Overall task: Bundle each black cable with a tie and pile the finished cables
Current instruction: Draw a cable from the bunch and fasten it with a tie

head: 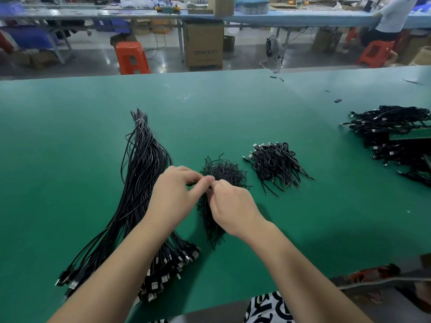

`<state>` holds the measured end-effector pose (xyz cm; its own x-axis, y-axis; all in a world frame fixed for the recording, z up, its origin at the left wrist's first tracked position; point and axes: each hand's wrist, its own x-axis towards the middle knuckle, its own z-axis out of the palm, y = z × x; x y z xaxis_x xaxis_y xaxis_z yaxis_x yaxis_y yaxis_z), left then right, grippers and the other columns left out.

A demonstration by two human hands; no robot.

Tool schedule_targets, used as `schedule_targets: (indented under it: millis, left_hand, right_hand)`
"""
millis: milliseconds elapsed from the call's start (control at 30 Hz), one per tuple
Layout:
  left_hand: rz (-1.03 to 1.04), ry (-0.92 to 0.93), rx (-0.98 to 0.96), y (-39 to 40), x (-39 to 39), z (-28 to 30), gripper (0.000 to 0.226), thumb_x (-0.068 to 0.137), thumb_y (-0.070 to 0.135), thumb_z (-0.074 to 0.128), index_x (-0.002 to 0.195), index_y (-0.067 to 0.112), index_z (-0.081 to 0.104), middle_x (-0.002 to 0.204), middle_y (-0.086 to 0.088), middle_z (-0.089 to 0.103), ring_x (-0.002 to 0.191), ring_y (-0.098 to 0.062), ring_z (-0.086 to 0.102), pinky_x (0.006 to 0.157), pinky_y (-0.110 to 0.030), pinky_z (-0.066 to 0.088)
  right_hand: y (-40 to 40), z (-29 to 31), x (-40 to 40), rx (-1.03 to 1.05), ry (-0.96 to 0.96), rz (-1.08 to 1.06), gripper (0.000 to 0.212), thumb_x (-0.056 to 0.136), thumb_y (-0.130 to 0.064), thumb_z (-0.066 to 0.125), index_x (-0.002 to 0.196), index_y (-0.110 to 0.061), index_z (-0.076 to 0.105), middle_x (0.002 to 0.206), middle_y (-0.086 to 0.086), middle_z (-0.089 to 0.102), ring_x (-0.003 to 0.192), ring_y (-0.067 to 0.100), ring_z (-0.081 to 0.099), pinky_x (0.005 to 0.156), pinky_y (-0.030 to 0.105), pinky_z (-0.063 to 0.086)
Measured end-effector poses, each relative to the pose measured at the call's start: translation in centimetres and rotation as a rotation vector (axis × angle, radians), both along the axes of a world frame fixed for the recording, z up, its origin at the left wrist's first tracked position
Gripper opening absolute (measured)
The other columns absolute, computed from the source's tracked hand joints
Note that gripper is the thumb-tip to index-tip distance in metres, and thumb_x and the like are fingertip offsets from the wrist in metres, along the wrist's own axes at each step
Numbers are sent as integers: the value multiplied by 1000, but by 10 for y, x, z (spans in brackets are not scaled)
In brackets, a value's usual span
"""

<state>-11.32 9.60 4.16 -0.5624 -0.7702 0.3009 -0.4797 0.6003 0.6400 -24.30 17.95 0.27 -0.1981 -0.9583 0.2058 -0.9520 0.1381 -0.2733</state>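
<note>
On the green bench (70,136), a long bundle of loose black cables (140,183) lies at left, plugs toward the near edge. The left hand (173,197) and right hand (229,209) meet fingertip to fingertip, pinching a thin black tie over the heap of ties (224,171). Right of it lies the pile of finished cables (276,166); a larger cable pile (396,136) lies far right.

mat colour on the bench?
Green; the mat shows plainly in the head view, the only view.
</note>
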Motion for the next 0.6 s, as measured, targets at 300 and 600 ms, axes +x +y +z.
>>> schedule_targets:
  millis: [300,600]
  left_hand:
    - [17,-142,-240,9,-6,-4,5,89,21,72,90,19,76,94,4,67,95,-22,55,71,-37,51]
    - [-40,-364,-592,14,-10,-11,14,75,2,73,81,6,62,80,-13,58,74,-33,55,63,-43,51]
  right_hand:
    - [-3,-5,8,26,74,-57,16,105,-24,41,107,-13,53,100,5,58,78,31,64,59,35,31]
    - [-7,0,4,27,-232,-72,10,104,-22,45,102,-15,51,99,1,52,85,27,56,68,37,38]
